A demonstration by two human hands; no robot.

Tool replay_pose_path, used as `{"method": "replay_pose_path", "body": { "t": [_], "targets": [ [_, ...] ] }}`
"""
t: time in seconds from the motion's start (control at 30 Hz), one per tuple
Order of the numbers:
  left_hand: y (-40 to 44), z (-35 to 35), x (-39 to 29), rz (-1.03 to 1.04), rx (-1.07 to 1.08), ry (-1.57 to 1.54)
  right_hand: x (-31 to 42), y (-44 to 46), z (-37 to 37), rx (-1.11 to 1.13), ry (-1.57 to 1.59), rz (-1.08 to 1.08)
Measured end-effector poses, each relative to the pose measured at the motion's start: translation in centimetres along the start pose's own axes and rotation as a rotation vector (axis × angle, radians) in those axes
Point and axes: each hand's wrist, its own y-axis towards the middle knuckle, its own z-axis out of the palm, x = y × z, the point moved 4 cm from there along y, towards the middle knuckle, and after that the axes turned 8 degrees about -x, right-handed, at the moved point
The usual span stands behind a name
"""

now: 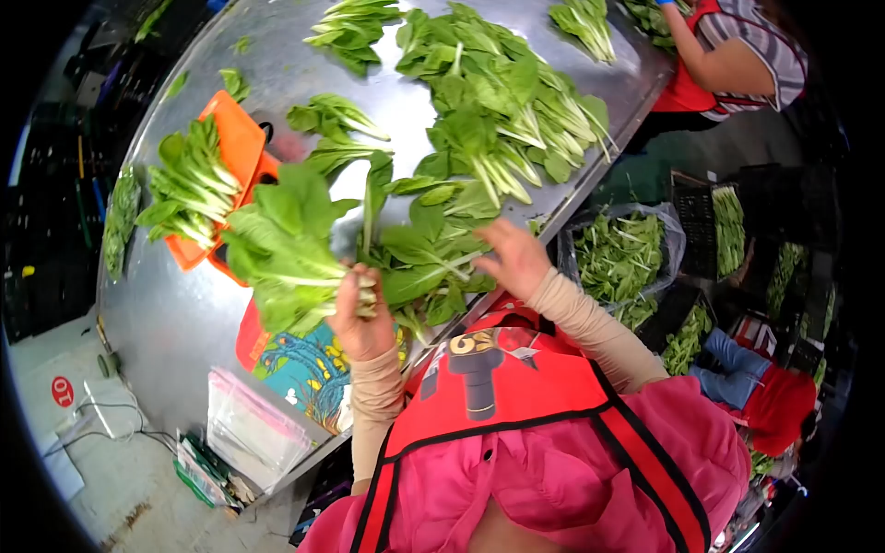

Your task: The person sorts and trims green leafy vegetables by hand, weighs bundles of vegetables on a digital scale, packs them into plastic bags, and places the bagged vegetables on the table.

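My left hand (362, 318) is closed around the pale stems of a bunch of leafy greens (286, 240), its broad leaves fanning up and to the left. Over the near edge of the metal table, my right hand (514, 263) has thumb and fingers apart, beside loose leafy greens (429, 253). Whether its fingertips touch a stem is unclear. To the left, another bunch of greens (194, 180) rests on an orange scale (238, 138). A large pile of greens (498, 101) lies farther back, with smaller bunches (341, 124) left of it.
The metal table (157, 313) carries clear plastic bags (253, 424) at its near left corner and a colourful printed sheet (300, 369). Right of the table stand a lined container of greens (618, 253) and dark crates (696, 226). A co-worker (728, 64) stands at the far right.
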Motion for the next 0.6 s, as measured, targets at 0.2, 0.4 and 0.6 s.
{"method": "replay_pose_path", "body": {
  "t": [0.2,0.4,0.6],
  "targets": [
    [-1.3,2.3,2.1,-0.093,0.005,-0.048,-6.8,2.6,-2.9,-0.365,-0.311,0.022],
    [-1.6,2.0,2.5,-0.142,-0.057,-0.036,-5.6,3.9,-5.2,0.175,0.809,0.490],
    [-1.7,1.9,2.1,-0.084,-0.021,-0.043,-4.4,2.2,-5.0,0.346,1.480,0.620]
  ]
}}
